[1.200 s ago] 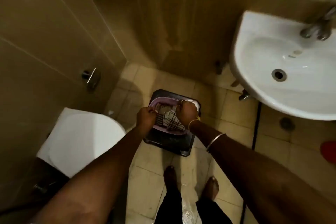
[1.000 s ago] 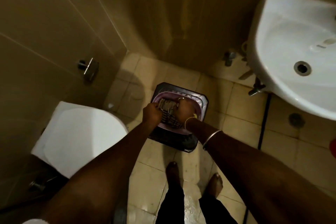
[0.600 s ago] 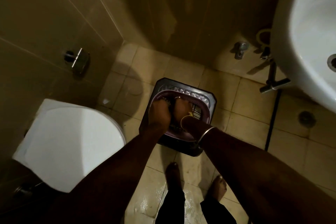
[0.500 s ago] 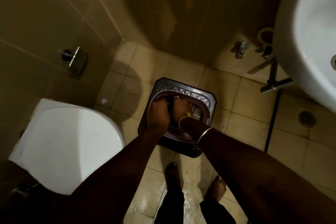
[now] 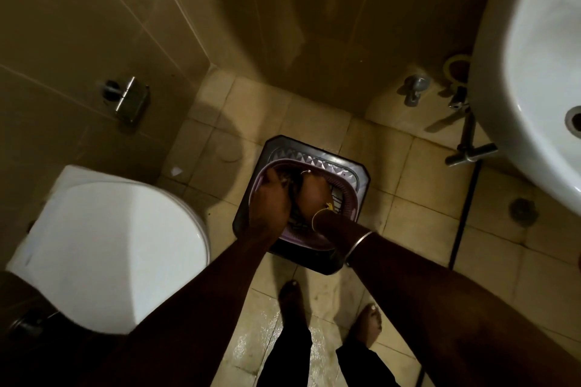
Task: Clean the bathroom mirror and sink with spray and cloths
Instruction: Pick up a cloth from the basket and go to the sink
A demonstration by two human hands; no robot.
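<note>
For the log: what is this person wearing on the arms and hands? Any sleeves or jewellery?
Both forearms are bare, no sleeves or gloves. Nothing shows on the left hand or wrist. The right hand has a thin yellow thread tied at the wrist, a slim silver bangle further up the forearm, and seemingly a thin ring on one finger.

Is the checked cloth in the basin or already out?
In: the checked cloth lies bunched inside the purple basin, left hand and right hand on it.
</note>
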